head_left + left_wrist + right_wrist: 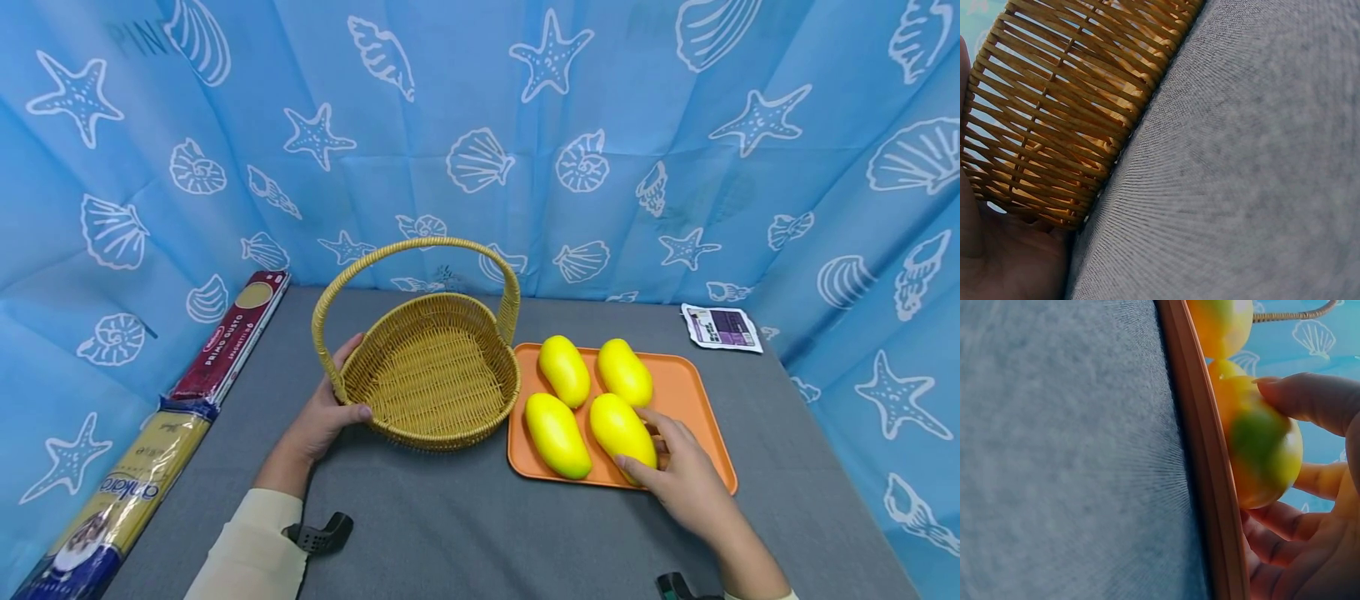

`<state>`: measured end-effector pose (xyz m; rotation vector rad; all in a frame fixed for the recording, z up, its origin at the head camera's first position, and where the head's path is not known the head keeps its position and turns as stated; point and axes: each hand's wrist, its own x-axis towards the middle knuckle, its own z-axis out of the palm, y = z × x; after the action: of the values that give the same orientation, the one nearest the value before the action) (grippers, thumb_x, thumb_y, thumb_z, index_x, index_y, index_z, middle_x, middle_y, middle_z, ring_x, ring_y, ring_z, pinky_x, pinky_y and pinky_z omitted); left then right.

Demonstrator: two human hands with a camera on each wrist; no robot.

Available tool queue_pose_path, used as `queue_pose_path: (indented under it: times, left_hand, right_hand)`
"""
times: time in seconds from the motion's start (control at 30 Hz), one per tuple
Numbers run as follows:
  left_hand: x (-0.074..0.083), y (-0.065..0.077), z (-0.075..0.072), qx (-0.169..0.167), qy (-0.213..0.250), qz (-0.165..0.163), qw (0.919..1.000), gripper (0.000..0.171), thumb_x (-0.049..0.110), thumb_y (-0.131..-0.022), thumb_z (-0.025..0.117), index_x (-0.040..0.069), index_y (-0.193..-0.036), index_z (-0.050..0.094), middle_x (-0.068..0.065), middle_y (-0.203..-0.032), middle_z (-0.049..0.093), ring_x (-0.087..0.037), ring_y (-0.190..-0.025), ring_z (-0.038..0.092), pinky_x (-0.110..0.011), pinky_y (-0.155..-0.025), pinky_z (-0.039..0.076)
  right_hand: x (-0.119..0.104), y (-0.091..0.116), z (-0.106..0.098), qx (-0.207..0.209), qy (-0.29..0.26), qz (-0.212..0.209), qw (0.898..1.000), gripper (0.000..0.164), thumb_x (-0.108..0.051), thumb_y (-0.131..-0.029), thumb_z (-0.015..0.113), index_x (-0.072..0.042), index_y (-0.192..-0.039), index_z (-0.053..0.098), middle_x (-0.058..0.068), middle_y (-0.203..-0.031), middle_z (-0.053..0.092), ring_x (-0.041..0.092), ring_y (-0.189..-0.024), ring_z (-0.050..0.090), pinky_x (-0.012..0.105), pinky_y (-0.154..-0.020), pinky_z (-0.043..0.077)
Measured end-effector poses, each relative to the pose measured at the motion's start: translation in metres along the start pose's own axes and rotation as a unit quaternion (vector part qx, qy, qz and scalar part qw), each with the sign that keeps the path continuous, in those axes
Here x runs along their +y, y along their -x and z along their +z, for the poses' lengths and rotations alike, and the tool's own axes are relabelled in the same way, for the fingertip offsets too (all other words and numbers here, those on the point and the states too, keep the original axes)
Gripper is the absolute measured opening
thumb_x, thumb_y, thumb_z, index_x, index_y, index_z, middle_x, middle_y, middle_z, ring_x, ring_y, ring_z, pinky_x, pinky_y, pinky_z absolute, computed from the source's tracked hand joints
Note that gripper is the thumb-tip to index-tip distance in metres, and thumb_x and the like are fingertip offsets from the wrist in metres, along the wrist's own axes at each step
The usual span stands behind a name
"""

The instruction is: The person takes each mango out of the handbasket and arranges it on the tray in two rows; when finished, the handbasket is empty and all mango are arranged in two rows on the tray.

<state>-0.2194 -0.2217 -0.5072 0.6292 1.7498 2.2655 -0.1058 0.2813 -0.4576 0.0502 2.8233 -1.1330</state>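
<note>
A golden wicker basket (431,375) with a tall arched handle stands on the grey cloth, and nothing lies in it. At its left side my left hand (333,417) holds it, thumb along the front rim and fingers behind. In the left wrist view, the palm lies against the woven wall (1060,106). To the right, an orange tray (682,383) bears several yellow mangoes (558,435). My right hand (686,471) grips the front right mango (621,429), thumb on its near side and fingers round its far side. A green patch on this mango (1263,437) shows in the right wrist view.
Along the left edge lie a yellow and blue pasta packet (127,492) and a dark red spaghetti packet (236,337). Behind the tray, a small white and purple sachet (722,327) lies at the back right. A blue shell-patterned curtain (480,125) hangs behind and at both sides.
</note>
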Motion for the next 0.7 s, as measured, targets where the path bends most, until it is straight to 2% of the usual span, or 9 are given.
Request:
queue_pose_path:
  times: [0.27,0.43,0.7]
  left_hand:
    - [-0.0005,0.0001,-0.0004,-0.003,0.002,0.003,1.0,0.111,0.0,-0.095,0.084,0.02,-0.177,0.012,-0.028,-0.175,0.017,-0.039,-0.151,0.04,-0.036,-0.113,0.044]
    - [-0.0004,-0.0002,-0.0006,-0.004,0.004,0.004,1.0,0.109,-0.001,-0.096,0.083,0.021,-0.177,0.012,-0.028,-0.175,0.017,-0.04,-0.152,0.039,-0.036,-0.113,0.044]
    - [-0.0015,-0.0007,-0.0013,-0.002,0.004,0.001,1.0,0.112,-0.001,-0.096,0.082,0.017,-0.177,0.008,-0.029,-0.175,0.016,-0.044,-0.151,0.037,-0.036,-0.111,0.046]
  right_hand:
    - [0.0016,-0.0007,0.0,-0.005,0.002,0.009,1.0,0.085,-0.047,-0.101,0.079,0.005,-0.159,0.045,0.031,-0.147,0.051,0.043,-0.126,0.056,0.059,-0.099,0.054]
    - [0.004,-0.0017,-0.0015,-0.007,0.001,0.013,1.0,0.086,-0.051,-0.102,0.077,0.004,-0.16,0.045,0.031,-0.149,0.05,0.044,-0.126,0.056,0.061,-0.1,0.052]
    - [0.0055,-0.0017,-0.0031,-0.003,0.004,0.016,1.0,0.087,-0.054,-0.103,0.074,0.005,-0.16,0.044,0.031,-0.148,0.052,0.044,-0.124,0.056,0.064,-0.099,0.051]
